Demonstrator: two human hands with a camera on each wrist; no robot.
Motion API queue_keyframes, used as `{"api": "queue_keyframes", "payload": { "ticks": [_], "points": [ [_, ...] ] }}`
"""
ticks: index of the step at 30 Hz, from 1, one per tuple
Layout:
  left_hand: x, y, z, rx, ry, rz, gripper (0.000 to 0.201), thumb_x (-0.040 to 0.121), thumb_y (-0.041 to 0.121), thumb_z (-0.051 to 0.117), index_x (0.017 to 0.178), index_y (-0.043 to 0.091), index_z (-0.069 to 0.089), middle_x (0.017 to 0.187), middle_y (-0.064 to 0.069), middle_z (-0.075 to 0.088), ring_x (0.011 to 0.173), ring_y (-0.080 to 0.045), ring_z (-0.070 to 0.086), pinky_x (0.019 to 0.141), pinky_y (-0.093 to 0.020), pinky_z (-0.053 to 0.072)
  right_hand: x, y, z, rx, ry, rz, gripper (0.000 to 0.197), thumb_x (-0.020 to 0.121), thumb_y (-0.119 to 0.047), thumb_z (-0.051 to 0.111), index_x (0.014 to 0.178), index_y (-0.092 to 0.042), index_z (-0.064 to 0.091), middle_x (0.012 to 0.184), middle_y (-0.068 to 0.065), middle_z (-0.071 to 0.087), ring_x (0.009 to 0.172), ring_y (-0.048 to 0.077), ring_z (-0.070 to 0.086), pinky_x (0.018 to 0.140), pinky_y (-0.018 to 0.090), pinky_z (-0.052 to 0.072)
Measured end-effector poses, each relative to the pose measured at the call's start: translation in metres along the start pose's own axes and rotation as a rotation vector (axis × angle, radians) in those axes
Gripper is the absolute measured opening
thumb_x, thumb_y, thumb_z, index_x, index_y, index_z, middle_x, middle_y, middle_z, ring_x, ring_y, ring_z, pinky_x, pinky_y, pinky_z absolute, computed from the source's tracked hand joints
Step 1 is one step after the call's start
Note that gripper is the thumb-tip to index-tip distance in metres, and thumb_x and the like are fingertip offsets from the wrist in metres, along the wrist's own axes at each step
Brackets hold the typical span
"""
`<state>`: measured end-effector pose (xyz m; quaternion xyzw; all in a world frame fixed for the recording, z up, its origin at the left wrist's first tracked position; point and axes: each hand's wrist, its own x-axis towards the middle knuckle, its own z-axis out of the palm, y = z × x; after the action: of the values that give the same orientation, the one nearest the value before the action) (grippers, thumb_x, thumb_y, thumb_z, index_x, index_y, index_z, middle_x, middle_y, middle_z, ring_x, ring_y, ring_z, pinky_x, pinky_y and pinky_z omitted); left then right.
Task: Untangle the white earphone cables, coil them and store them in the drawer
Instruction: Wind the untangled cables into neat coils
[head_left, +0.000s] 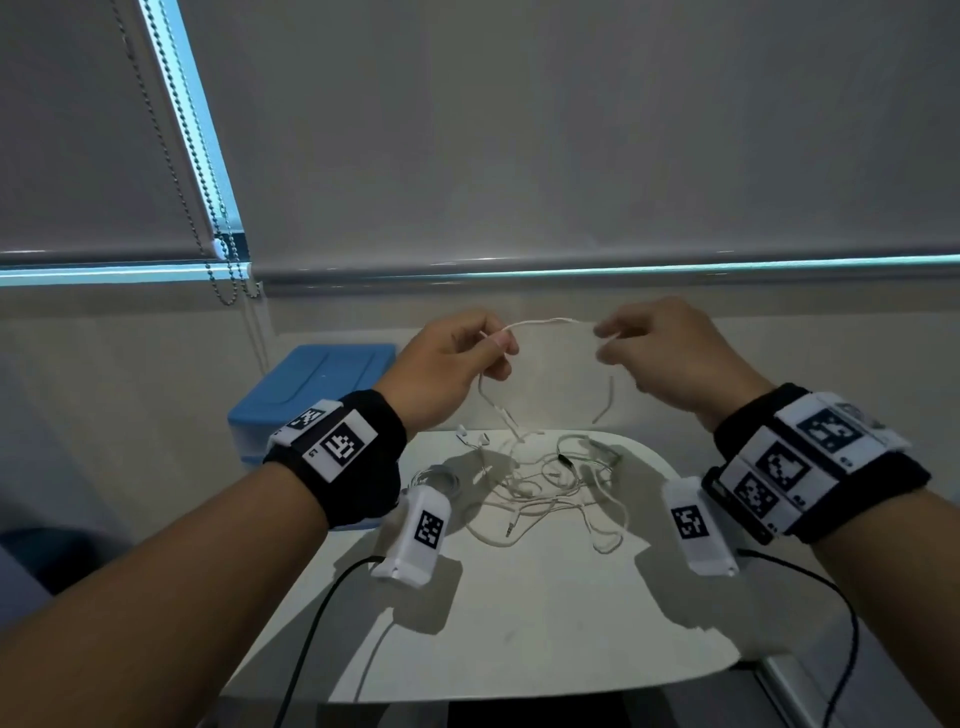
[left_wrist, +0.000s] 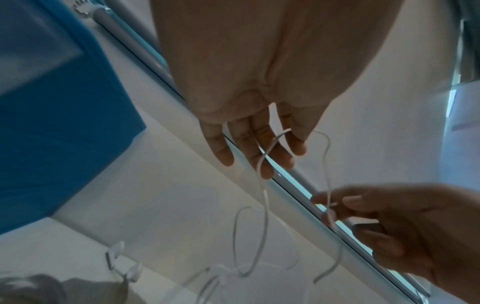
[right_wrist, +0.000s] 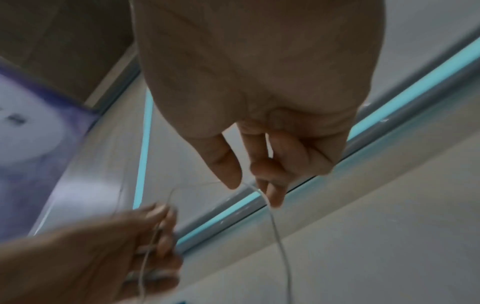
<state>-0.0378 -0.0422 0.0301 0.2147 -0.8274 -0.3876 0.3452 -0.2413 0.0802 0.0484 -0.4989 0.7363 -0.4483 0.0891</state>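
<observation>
A tangle of white earphone cables (head_left: 550, 483) lies on the white table (head_left: 519, 623). One white cable (head_left: 545, 323) is lifted above it and arches between my two hands. My left hand (head_left: 467, 358) pinches it between thumb and fingers; from there it hangs down to the tangle. My right hand (head_left: 639, 348) pinches the other side, and a short free end (head_left: 607, 402) dangles below it. In the left wrist view the cable (left_wrist: 265, 197) runs across my left fingers (left_wrist: 259, 150) down in loops. The right wrist view shows the cable (right_wrist: 278, 236) dropping from my right fingertips (right_wrist: 233, 174).
A blue-topped drawer unit (head_left: 311, 395) stands at the table's back left, its front hidden by my left wrist. A coiled cable (head_left: 436, 478) lies by the tangle's left side. Bead chains (head_left: 228, 280) of the window blinds hang behind. Black leads (head_left: 322, 613) trail from the wrist cameras.
</observation>
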Motion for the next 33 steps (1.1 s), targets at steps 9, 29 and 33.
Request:
{"api": "queue_keyframes", "payload": {
  "ticks": [9,29,33],
  "points": [
    [0.015,0.01,0.013,0.129,-0.018,0.128,0.017,0.1,0.021,0.065,0.092,0.008,0.072,0.083,-0.009,0.073,0.084,-0.028,0.069,0.084,-0.045,0.055,-0.01,-0.045,0.014,-0.339,-0.159,-0.354,0.02,0.099,-0.035,0.061,0.108,-0.02,0.072,0.078,-0.007,0.062,0.066,0.002,0.052,0.058,0.023,0.035],
    [0.017,0.012,0.012,0.018,-0.06,0.179,0.019,0.104,0.016,0.056,0.095,0.006,0.069,0.083,-0.01,0.072,0.079,-0.015,0.067,0.081,-0.029,0.054,-0.007,-0.037,0.021,-0.239,-0.103,-0.372,0.011,0.098,-0.028,0.062,0.098,-0.025,0.073,0.065,-0.011,0.056,0.055,-0.004,0.05,0.058,0.021,0.034],
    [0.01,0.01,0.003,-0.01,0.011,0.097,0.019,0.105,0.021,0.056,0.095,0.011,0.069,0.079,-0.002,0.072,0.083,-0.022,0.071,0.085,-0.034,0.054,-0.002,-0.021,0.013,0.003,-0.052,-0.305,0.03,0.1,-0.035,0.062,0.077,-0.018,0.071,0.05,-0.012,0.041,0.045,0.004,0.034,0.051,0.025,0.028]
  ]
}}
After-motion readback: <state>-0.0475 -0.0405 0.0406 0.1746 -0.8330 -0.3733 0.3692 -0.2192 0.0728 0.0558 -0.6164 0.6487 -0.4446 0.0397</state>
